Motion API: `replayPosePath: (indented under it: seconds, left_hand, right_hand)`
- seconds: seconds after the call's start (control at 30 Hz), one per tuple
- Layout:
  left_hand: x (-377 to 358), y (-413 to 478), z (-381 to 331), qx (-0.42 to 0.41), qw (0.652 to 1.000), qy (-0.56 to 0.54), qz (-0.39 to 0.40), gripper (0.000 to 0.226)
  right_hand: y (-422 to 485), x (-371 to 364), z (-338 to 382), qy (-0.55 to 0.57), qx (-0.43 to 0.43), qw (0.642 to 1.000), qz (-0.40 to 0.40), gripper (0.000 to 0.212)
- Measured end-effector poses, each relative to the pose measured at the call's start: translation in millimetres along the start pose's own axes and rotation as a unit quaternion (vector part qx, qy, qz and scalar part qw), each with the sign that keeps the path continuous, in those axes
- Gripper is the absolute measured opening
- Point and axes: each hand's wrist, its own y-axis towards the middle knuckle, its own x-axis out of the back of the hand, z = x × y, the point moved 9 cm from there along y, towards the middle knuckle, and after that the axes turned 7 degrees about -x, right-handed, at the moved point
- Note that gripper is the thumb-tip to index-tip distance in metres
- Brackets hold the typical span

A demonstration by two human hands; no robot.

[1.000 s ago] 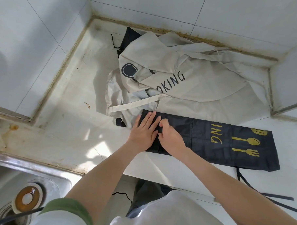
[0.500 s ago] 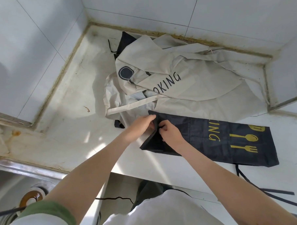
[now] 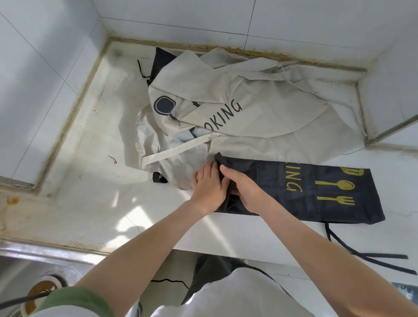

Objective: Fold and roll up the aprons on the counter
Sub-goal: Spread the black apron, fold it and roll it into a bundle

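Head view: dark apron [image 3: 312, 189] folded into a long strip, long axis left to right along the tabletop's [image 3: 84, 187] front edge, printed end rightward, ties [image 3: 384, 257] trailing past the edge. Right hand [image 3: 245, 192] grips its bunched left end; left hand [image 3: 208, 187] presses flat beside. Beige apron [image 3: 249, 118] crumpled behind, touching. Tabletop runs left to sink [image 3: 28, 269].

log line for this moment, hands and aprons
stage: roll start | right hand: grips plain end of folded dark navy apron with gold cutlery print | left hand: same end, grip unclear | crumpled beige cloth apron: unfolded behind
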Motion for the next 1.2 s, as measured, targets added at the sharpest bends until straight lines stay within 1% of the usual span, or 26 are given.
replayPosePath:
  seconds: [0.03, 0.07, 0.1, 0.17, 0.2, 0.27, 0.3, 0.37, 0.4, 0.43, 0.5, 0.57, 0.6, 0.67, 0.7, 0.77, 0.87, 0.97, 1.07, 1.13, 1.2]
  left_hand:
    - [-4, 0, -2, 0.001, 1.000, -0.006, 0.008, 0.069]
    - [-7, -1, -7, -0.002, 0.999, -0.028, 0.019, 0.065]
    - [-11, 0, -11, -0.006, 0.997, -0.065, 0.030, 0.061]
    - [-10, -1, -20, -0.004, 0.981, -0.188, 0.038, 0.058]
    - [-3, -1, -24, 0.007, 0.964, -0.264, 0.023, 0.054]
    - [4, 0, -24, 0.055, 0.909, -0.413, -0.004, 0.039]
    - [1, 0, -22, 0.098, 0.875, -0.475, 0.007, 0.033]
    - [-10, -3, -24, 0.161, 0.818, -0.549, 0.058, 0.031]
    - [-16, -4, -25, 0.176, 0.802, -0.565, 0.074, 0.030]
    - [-20, -3, -26, 0.184, 0.794, -0.573, 0.082, 0.029]
    - [-25, -1, -25, 0.195, 0.793, -0.571, 0.081, 0.030]
    - [-28, 1, -22, 0.205, 0.796, -0.565, 0.072, 0.030]
    - [-29, 2, -18, 0.211, 0.795, -0.565, 0.065, 0.028]
    - [-35, 4, -11, 0.217, 0.792, -0.567, 0.059, 0.026]
    - [-38, 5, -11, 0.215, 0.791, -0.569, 0.061, 0.027]
    - [-44, 8, -10, 0.213, 0.783, -0.580, 0.070, 0.030]
    - [-47, 6, -16, 0.210, 0.759, -0.607, 0.103, 0.028]
    - [-50, 3, -21, 0.212, 0.735, -0.629, 0.142, 0.032]
    - [-52, 4, -20, 0.217, 0.735, -0.625, 0.148, 0.032]
    - [-52, 6, -17, 0.216, 0.738, -0.625, 0.137, 0.027]
    - [-53, 8, -14, 0.216, 0.734, -0.632, 0.125, 0.025]
  right_hand:
    - [-1, 1, -1, -0.001, -0.003, 1.000, -0.004, 0.027]
    - [-3, 4, -1, 0.013, -0.008, 1.000, -0.016, 0.025]
    - [-5, 8, -3, 0.039, -0.012, 0.999, -0.030, 0.025]
    - [-10, 15, -5, 0.106, -0.009, 0.994, -0.037, 0.025]
    - [-12, 17, -6, 0.155, -0.007, 0.987, -0.030, 0.025]
    - [-17, 23, -10, 0.264, -0.022, 0.964, -0.004, 0.028]
    - [-20, 26, -11, 0.297, -0.030, 0.954, 0.008, 0.031]
    - [-22, 32, -10, 0.312, -0.034, 0.949, 0.021, 0.039]
    - [-24, 34, -8, 0.309, -0.032, 0.950, 0.027, 0.040]
    - [-25, 36, -6, 0.307, -0.028, 0.951, 0.036, 0.041]
    - [-28, 35, -3, 0.290, -0.024, 0.955, 0.059, 0.040]
    - [-29, 35, -4, 0.233, -0.020, 0.970, 0.065, 0.040]
    - [-26, 36, -7, 0.191, -0.021, 0.980, 0.049, 0.040]
    - [-21, 47, -15, 0.118, -0.024, 0.993, -0.015, 0.040]
    - [-19, 54, -19, 0.098, -0.024, 0.994, -0.043, 0.039]
    - [-18, 59, -25, 0.096, -0.027, 0.993, -0.059, 0.037]
    - [-19, 57, -27, 0.140, -0.030, 0.990, -0.020, 0.031]
    - [-23, 48, -22, 0.185, -0.019, 0.982, 0.017, 0.028]
    - [-27, 39, -18, 0.202, -0.014, 0.978, 0.049, 0.031]
    - [-30, 32, -17, 0.188, -0.011, 0.979, 0.083, 0.037]
    - [-31, 27, -17, 0.169, -0.012, 0.979, 0.112, 0.039]
